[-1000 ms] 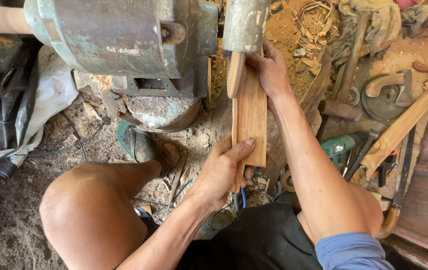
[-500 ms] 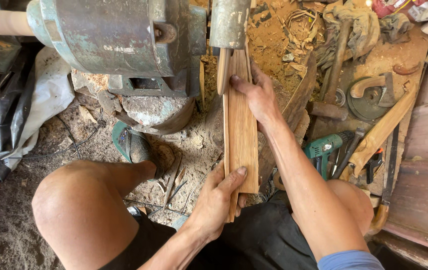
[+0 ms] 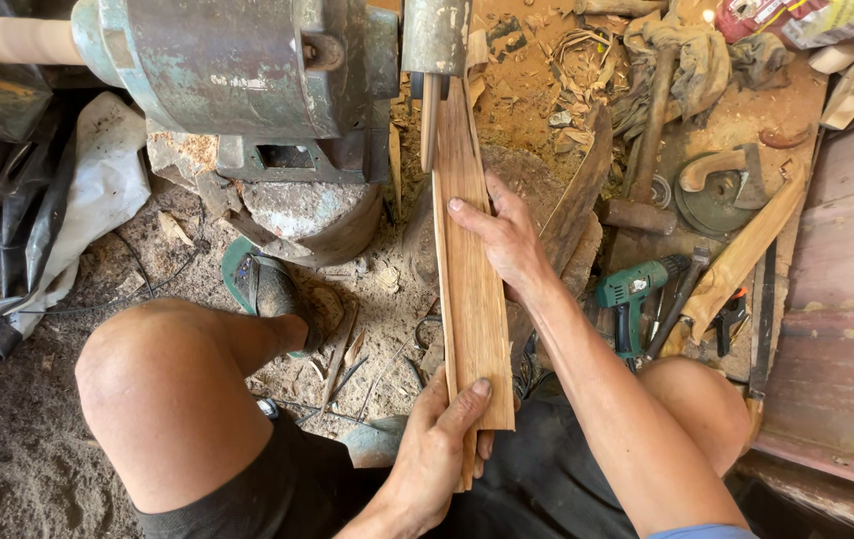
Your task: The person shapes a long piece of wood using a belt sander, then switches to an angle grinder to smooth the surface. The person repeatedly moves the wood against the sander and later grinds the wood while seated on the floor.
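- Wooden strips (image 3: 469, 269): we log a few long, thin, reddish-brown slats held together as one bundle, running from the near centre of the scene up to the far centre, where their far ends meet the grey metal cylinder (image 3: 435, 35) of the machine.
- Handling, as we judge it: light, stiff along the length yet thin enough to flex or split; dry and dusty, so not slippery; edges may splinter. We would take hold at the near end and steady it flat near the middle, as now.
- Left hand (image 3: 437, 454): closed around the near end of the bundle, thumb on top.
- Right hand (image 3: 509, 240): fingers spread and laid flat on the upper face, past the middle; pressing down, not wrapped round.
- Machine (image 3: 237, 70): worn grey-green metal housing, far left, with a pale wooden roller (image 3: 22, 40) projecting to the left.
- Green sandal (image 3: 262, 289): on our left foot, left of the strips, on a sawdust floor.
- Green power drill (image 3: 636, 294): right of the strips, lying near the right knee.
- Hammer (image 3: 646, 160): far right, head towards us, among rags and shavings.
- Round metal disc (image 3: 716, 195): farther right, with a curved wooden handle piece across it.
- Containers: we see none that we can identify; the tools lie loose on the ground.
- Black and white plastic sheeting (image 3: 37, 210): crumpled at the far left.
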